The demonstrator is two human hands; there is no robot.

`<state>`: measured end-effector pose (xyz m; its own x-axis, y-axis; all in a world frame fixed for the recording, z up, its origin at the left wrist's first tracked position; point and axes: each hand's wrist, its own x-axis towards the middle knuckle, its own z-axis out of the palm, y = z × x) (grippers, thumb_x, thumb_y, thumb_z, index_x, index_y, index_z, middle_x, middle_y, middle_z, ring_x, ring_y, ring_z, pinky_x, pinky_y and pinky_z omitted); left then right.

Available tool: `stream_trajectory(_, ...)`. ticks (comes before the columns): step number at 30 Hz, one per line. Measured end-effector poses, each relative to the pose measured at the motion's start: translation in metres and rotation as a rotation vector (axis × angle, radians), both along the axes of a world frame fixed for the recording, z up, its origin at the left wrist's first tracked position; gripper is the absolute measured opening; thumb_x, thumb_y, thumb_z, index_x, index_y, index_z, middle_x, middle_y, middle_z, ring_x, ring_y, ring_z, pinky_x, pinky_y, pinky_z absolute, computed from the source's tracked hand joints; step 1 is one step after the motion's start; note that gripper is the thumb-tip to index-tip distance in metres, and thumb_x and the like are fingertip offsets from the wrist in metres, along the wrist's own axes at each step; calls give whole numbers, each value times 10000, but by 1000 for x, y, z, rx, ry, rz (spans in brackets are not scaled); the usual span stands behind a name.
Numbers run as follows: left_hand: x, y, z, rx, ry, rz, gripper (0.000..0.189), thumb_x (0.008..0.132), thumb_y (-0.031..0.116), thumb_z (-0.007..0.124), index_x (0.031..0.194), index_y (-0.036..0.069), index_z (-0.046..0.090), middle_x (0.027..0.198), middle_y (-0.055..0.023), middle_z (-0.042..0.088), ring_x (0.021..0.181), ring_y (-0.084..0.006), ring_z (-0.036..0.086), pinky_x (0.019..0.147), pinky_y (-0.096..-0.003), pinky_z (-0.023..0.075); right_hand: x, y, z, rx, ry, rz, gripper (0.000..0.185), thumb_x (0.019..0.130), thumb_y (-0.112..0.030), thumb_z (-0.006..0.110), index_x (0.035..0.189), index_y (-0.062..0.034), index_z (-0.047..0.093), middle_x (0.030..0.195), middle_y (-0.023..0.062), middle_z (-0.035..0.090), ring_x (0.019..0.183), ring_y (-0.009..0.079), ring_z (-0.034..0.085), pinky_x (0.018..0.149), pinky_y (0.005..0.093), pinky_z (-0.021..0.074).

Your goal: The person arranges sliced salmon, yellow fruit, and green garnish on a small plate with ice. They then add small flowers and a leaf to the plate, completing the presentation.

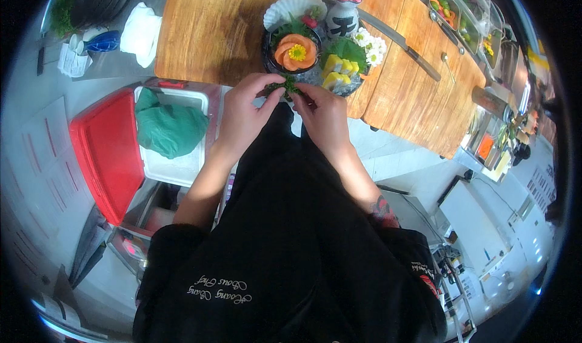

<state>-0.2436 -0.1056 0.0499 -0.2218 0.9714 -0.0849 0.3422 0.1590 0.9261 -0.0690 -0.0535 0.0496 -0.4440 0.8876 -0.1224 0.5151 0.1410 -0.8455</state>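
Observation:
Between them, my left hand [248,104] and my right hand [323,109] pinch a small sprig of curly green herb [287,87]. Both sit at the near rim of a black round platter [266,56] filled with ice. Just beyond my fingers, a dark bowl holds orange fish slices rolled into a rose [295,52], with a yellow flower at its centre. A white scallop shell [293,11] stands behind it. Yellow-topped slices [337,70] lean on a green leaf [345,52] beside white flowers [370,47]. A white ceramic bottle [342,20] holds pink blossoms.
The platter rests on wooden cutting boards [209,34]. A long knife [400,43] lies right of it. At left, a red-lidded cooler [109,152] stands open with a green plastic bag [172,127] inside. A white cloth [142,34] and ingredient trays [448,11] flank the boards.

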Motion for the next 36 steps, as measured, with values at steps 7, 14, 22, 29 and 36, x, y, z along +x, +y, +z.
stream_trajectory(7, -1, 4, -7, 163, 230, -33, 193, 895, 25, 756, 1084, 27, 716, 1038, -140, 717, 930, -257, 725, 774, -333, 564, -6, -1, 1, 159, -92, -8, 198, 883, -68, 765, 1061, 14, 742, 901, 200, 738, 771, 334, 740, 673, 369, 573)
stream_trajectory(14, 2, 0, -7, 61, -228, 175, 177, 870, -29, 775, 1037, -18, 717, 1034, -96, 670, 970, -167, 696, 805, -292, 606, -6, -2, 2, 192, -155, -11, 196, 872, -95, 768, 1039, 4, 743, 877, 204, 730, 772, 354, 732, 672, 402, 569)
stream_trajectory(22, -5, 0, -21, 4, -53, 70, 185, 885, -45, 757, 1060, -32, 700, 1065, -106, 645, 954, -149, 687, 794, -268, 595, -6, -2, 9, 140, -192, -27, 235, 886, -169, 783, 1065, -32, 719, 791, 142, 723, 681, 282, 723, 609, 384, 565)
stream_trajectory(29, -1, -4, -22, 119, -168, 124, 151, 887, -72, 742, 1023, -20, 699, 1070, -90, 628, 922, -137, 675, 755, -254, 570, 6, -1, 14, 209, -132, -18, 248, 905, -211, 774, 1073, -65, 662, 741, 130, 699, 657, 314, 720, 578, 398, 569)
stream_trajectory(36, -4, -16, -22, 22, 34, 92, 123, 927, -27, 696, 1049, -13, 697, 1089, -79, 633, 1012, -176, 657, 895, -281, 540, 35, 13, 35, 88, -43, 21, 257, 903, -175, 804, 1114, -58, 718, 735, 88, 700, 619, 159, 693, 597, 301, 551)
